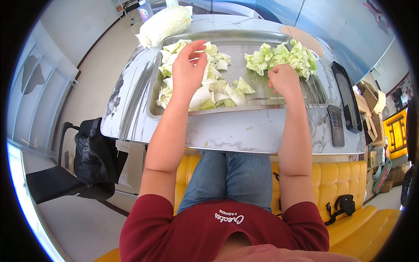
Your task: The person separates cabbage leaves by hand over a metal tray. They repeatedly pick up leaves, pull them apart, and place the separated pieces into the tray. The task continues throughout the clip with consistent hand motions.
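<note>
My left hand (pixel 189 67) is raised over torn cabbage leaves (pixel 204 95) at the left of a steel tray (pixel 234 77). Its thumb and fingers are apart, with nothing visible between them. At the tray's right side, my right hand (pixel 284 80) is curled just in front of several skewered bunches of green cabbage leaves (pixel 281 57). Thin metal skewers (pixel 312 93) run from these bunches towards me, some passing over the tray's front rim. The hand hides its own fingertips, so whether it grips a skewer cannot be seen.
Bare skewers (pixel 136 100) lie left of the tray on the marble-patterned table (pixel 229 131). Behind stand a whole napa cabbage (pixel 167 26) and a bottle (pixel 145 11). A round wooden board (pixel 302 38), a black box of skewers (pixel 346 95) and a phone (pixel 336 126) are on the right.
</note>
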`<state>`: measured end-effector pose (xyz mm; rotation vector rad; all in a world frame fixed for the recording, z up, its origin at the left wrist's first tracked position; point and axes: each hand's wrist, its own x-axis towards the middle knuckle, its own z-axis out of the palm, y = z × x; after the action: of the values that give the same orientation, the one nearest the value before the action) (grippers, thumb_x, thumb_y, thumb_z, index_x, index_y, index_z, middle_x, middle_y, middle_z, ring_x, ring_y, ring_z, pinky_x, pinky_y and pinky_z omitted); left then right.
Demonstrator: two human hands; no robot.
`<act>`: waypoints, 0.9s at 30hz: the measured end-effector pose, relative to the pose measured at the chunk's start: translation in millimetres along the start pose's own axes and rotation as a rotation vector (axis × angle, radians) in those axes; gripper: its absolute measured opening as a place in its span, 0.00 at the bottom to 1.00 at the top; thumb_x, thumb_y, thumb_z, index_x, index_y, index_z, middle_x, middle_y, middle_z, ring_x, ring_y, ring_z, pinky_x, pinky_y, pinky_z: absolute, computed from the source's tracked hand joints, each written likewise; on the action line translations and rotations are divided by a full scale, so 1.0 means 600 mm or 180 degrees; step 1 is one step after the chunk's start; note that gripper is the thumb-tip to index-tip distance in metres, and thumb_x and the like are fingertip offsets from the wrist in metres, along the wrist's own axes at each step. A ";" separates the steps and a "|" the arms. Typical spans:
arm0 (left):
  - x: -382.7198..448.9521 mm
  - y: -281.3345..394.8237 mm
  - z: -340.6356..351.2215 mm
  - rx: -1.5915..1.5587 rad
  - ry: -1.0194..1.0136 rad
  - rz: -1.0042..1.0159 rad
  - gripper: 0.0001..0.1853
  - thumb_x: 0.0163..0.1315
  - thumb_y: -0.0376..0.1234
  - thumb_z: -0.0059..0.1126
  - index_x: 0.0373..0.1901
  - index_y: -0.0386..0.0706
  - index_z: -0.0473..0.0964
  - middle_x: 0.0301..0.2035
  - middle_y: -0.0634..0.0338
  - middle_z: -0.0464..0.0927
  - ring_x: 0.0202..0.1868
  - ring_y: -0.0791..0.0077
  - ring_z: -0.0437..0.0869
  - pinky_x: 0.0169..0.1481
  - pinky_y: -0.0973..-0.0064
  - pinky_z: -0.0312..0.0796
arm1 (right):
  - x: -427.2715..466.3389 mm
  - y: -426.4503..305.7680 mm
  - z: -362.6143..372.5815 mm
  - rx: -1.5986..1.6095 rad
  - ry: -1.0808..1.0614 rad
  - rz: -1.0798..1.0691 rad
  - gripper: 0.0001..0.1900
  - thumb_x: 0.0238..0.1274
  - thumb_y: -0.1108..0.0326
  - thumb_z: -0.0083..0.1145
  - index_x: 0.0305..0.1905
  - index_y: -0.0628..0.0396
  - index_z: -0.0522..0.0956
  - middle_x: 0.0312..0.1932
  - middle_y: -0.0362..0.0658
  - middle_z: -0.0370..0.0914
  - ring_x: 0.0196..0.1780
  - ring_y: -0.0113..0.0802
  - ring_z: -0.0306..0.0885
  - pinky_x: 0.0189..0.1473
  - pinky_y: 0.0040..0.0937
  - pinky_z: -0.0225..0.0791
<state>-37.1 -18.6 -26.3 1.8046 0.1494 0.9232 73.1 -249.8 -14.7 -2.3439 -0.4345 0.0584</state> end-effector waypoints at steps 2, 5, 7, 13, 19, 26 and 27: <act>0.003 -0.005 -0.011 0.0084 0.0056 -0.0016 0.15 0.60 0.26 0.58 0.50 0.43 0.78 0.43 0.58 0.83 0.41 0.74 0.83 0.46 0.75 0.75 | 0.008 0.011 0.005 -0.0353 0.0022 -0.0095 0.11 0.57 0.68 0.52 0.27 0.64 0.80 0.17 0.45 0.78 0.17 0.33 0.77 0.26 0.32 0.71; 0.018 0.001 -0.064 0.0690 0.0077 -0.0099 0.11 0.60 0.29 0.59 0.45 0.42 0.81 0.37 0.59 0.84 0.34 0.74 0.84 0.42 0.75 0.75 | 0.019 0.029 0.011 -0.0605 0.0127 -0.0007 0.11 0.58 0.67 0.53 0.26 0.64 0.80 0.16 0.47 0.78 0.16 0.38 0.77 0.29 0.35 0.73; 0.025 0.016 -0.114 0.1477 0.0145 -0.0175 0.11 0.63 0.33 0.57 0.44 0.41 0.82 0.34 0.59 0.84 0.36 0.73 0.85 0.39 0.76 0.73 | 0.024 0.048 0.022 -0.0851 0.0291 0.0041 0.12 0.58 0.66 0.54 0.26 0.64 0.80 0.18 0.49 0.79 0.18 0.42 0.79 0.31 0.37 0.74; 0.033 -0.082 -0.318 0.4374 -0.0721 -0.1413 0.17 0.54 0.43 0.62 0.42 0.44 0.82 0.41 0.52 0.84 0.45 0.57 0.85 0.48 0.61 0.76 | -0.005 0.015 0.002 -0.1637 0.0674 -0.0165 0.18 0.57 0.54 0.59 0.31 0.62 0.81 0.34 0.57 0.82 0.43 0.53 0.80 0.44 0.46 0.72; -0.012 -0.109 -0.355 0.4642 -0.0942 -0.1839 0.18 0.52 0.38 0.62 0.43 0.38 0.81 0.44 0.47 0.82 0.49 0.53 0.83 0.52 0.62 0.76 | -0.014 -0.015 0.008 -0.1400 0.0866 -0.0252 0.18 0.62 0.51 0.54 0.36 0.56 0.82 0.37 0.52 0.83 0.43 0.52 0.81 0.43 0.46 0.73; 0.012 -0.128 -0.357 0.4532 -0.1105 -0.2027 0.16 0.52 0.32 0.57 0.42 0.35 0.80 0.45 0.44 0.82 0.49 0.51 0.83 0.53 0.60 0.75 | 0.005 0.007 0.028 -0.1208 0.1703 -0.0881 0.14 0.63 0.56 0.52 0.33 0.54 0.81 0.32 0.49 0.82 0.36 0.50 0.80 0.37 0.45 0.72; 0.014 -0.125 -0.357 0.4578 -0.1170 -0.2045 0.15 0.52 0.31 0.56 0.42 0.35 0.80 0.45 0.44 0.82 0.49 0.50 0.83 0.53 0.60 0.75 | 0.002 0.002 0.029 -0.1079 0.1808 -0.0995 0.13 0.62 0.58 0.52 0.33 0.55 0.81 0.32 0.49 0.82 0.35 0.50 0.80 0.37 0.44 0.72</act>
<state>-146.7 178.4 -53.6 2.8456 1.3259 -0.1540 72.0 -238.5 -28.3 -2.4432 -0.5429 -0.8653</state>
